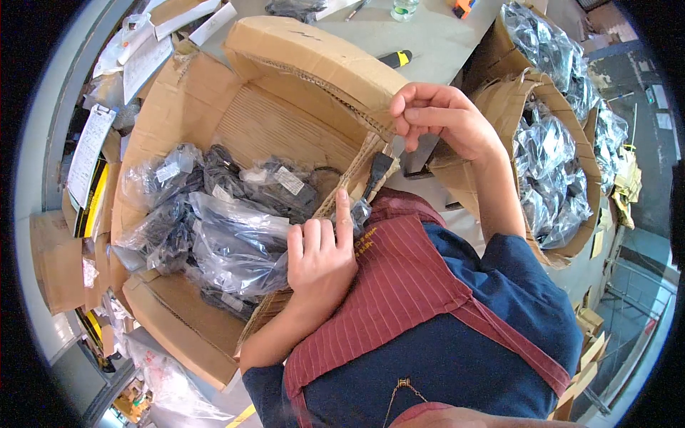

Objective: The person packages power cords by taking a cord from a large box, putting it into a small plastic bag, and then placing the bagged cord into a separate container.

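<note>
Head view: corrugated cardboard box (267,118)

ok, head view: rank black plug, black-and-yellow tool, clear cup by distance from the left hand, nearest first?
From the left hand:
1. Black plug: up and right, at the edge of the cardboard box.
2. Black-and-yellow tool: beyond the box, farther up.
3. Clear cup: farthest, at the picture's top edge.

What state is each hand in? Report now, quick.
Left hand: index finger extended at the cardboard box; grip cannot be told.
Right hand: curled; whether it holds anything cannot be told.
</note>
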`<state>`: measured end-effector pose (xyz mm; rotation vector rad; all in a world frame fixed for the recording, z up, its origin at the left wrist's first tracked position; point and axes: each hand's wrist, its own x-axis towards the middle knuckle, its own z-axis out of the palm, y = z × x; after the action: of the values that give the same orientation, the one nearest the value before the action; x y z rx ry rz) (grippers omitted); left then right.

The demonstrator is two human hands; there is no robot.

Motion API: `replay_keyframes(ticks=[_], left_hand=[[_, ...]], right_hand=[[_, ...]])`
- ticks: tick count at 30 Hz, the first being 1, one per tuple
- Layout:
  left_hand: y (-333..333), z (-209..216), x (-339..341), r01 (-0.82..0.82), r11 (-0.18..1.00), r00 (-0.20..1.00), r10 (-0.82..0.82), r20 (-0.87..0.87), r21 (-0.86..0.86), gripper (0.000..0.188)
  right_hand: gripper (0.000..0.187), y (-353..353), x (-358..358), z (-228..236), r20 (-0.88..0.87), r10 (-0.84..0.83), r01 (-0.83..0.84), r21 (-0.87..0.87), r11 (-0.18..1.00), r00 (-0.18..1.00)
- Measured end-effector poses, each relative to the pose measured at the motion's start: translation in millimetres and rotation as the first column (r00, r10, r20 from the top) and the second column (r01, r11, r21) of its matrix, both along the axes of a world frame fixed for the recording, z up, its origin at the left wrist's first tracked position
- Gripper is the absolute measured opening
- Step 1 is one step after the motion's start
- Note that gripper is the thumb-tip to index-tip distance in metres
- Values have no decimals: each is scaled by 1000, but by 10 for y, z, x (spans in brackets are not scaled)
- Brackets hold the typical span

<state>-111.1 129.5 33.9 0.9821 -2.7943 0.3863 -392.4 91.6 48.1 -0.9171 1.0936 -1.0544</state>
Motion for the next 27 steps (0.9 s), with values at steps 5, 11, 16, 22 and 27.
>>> replay_keyframes(ticks=[5,11,16,22,27], left_hand=[[11,-36,120,-14,999,999,16,-50,33,49],[59,-92,147,-4,999,999,6,-39,49,50],[100,-40,169,-40,994,999,42,-25,102,50],[108,-117,278,-77,995,995,81,-63,66,48],[33,-152,335,-83,994,988,91,-123,64,44]], right_hand=[[15,-136,75,-6,-26,8,-8,11,1000,1000],[13,-687,538,163,-327,368,-402,-40,915,871],[27,-1141,1082,-306,-756,483,-804,-93,587,441],[50,-1411,1744,-678,-687,597,-778,608,158,-415],[44,-1577,1969,-951,-684,645,-805,567,177,-340]])
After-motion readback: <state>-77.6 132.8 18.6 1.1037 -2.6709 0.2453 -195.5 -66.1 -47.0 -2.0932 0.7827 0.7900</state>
